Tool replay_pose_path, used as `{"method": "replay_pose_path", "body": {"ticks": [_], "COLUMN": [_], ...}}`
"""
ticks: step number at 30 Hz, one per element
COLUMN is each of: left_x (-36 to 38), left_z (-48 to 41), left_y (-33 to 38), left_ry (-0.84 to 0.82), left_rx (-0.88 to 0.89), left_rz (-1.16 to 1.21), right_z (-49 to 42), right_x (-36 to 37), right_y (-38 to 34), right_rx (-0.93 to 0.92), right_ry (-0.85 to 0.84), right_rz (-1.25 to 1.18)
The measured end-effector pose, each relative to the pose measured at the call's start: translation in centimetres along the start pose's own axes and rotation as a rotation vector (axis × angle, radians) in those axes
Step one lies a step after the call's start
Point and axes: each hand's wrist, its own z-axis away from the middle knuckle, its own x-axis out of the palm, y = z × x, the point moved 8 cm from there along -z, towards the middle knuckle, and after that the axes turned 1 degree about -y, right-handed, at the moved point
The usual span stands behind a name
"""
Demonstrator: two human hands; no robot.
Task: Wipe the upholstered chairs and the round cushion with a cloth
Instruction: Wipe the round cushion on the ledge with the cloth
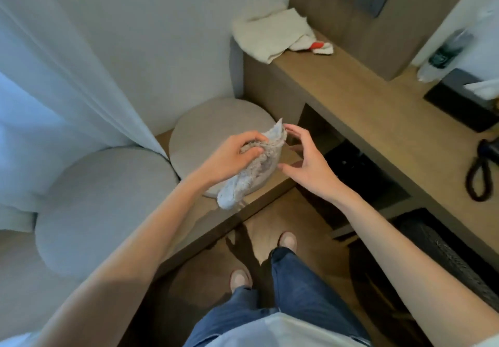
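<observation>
left hand (pixel 237 154): clenched round the bunched middle of the cloth (pixel 259 168), thumb and fingers curled into the pile; gripped there, it seems, to leave 1 tail hanging and 1 corner poking up within reach of the other hand
right hand (pixel 307 163): released, fingers spread and relaxed, grasping nothing; 1 of the fingertips (pixel 287 128) at or just beside the cloth's upper corner, touching or not impossible to tell; poised, most likely, to take that corner and refold or spread the bundle
cloth: pale grey, fluffy, crumpled; held in the air over the near edge of the round cushion (pixel 205 136), apart from it, lower tail dangling toward the front of the wooden platform (pixel 253 200)
round cushion: beige, flat-topped, set on the platform in the corner, just beside the upholstered chair (pixel 102 206); directly under both hands, so probably the surface about to be wiped
upholstered chair: grey, rounded, to the left, its far side tucked under the hem of the curtain (pixel 54 76)
step in hand: readying the cloth, not yet wiping; no upholstery touched
next move: judged to need a flatter pad of cloth before pressing down on the cushion top
risk: curtain hem likely to get in the way on the chair's far side
folded towel (pixel 267 35): lying on the far end of the wooden desk (pixel 351 98), well apart, seemingly spare
</observation>
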Motion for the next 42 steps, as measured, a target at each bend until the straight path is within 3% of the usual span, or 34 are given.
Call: {"method": "replay_pose_path", "body": {"ticks": [4,9,12,16,23,35,39,42], "left_x": [1.2,4.2,8.1,13.4,18.9,23.2,25.5,26.8], "left_z": [-3.3,-7.4,-9.8,-13.0,-19.4,-39.1,-46.3,-50.3], "left_y": [7.4,13.5,16.4,19.6,18.9,15.1,14.3,14.4], "left_ry": [-0.106,-0.146,-0.272,-0.421,-0.499,-0.276,-0.280,-0.301], "left_rx": [0.191,0.292,0.332,0.362,0.291,0.247,0.232,0.230], "left_rz": [-0.067,-0.051,-0.026,-0.057,-0.224,-0.334,-0.325,-0.297], "right_z": [1.9,5.6,8.4,11.0,11.1,0.7,-2.8,-4.5], "right_x": [-6.9,-15.2,-19.6,-24.2,-28.6,-38.5,-41.8,-44.0], "right_y": [-1.2,-0.6,1.1,4.5,10.2,21.8,26.0,28.0], "right_rx": [-0.004,0.040,0.083,0.151,0.288,0.556,0.680,0.736], "right_ry": [0.117,0.216,0.274,0.218,0.102,0.398,0.557,0.610], "right_rz": [0.173,0.056,-0.047,0.051,0.131,0.205,0.047,0.117]}}
